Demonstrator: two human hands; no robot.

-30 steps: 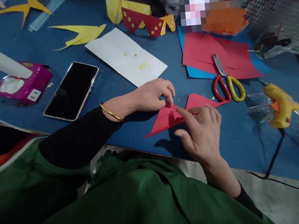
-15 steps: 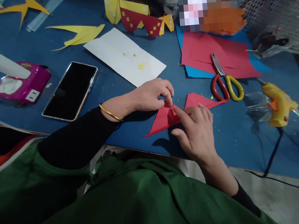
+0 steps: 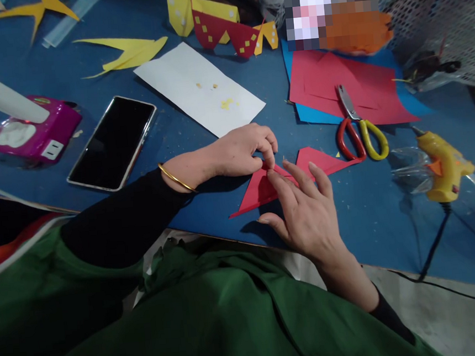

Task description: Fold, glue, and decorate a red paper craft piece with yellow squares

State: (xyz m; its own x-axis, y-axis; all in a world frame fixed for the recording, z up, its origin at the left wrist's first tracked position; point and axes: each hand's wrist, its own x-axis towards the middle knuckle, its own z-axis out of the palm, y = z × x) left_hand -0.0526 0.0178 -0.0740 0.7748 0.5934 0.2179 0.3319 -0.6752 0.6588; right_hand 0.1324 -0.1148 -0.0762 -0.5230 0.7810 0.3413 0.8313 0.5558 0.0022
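Note:
A folded red paper piece point(image 3: 256, 192) lies near the table's front edge, its right tip reaching the scissors' red handle. My left hand point(image 3: 246, 149) rests at its upper left, fingers curled down and fingertips pinching the paper's upper edge. My right hand point(image 3: 307, 210) lies over the middle of the red piece with its fingers spread, the index fingertip close to my left fingertips. The hands cover part of the fold. Scissors point(image 3: 352, 118) with one red and one yellow handle lie to the right, their blades on red sheets point(image 3: 316, 82).
A yellow glue gun point(image 3: 444, 165) with a cord lies at right. White paper point(image 3: 196, 87) with yellow scraps lies behind my hands. A phone point(image 3: 113, 144) and a purple device point(image 3: 58, 127) are at left. Yellow and red paper cutouts point(image 3: 225, 32) stand at the back.
My right hand has spread its fingers and shifted slightly left over the red paper. My left hand stays at the same spot on the paper.

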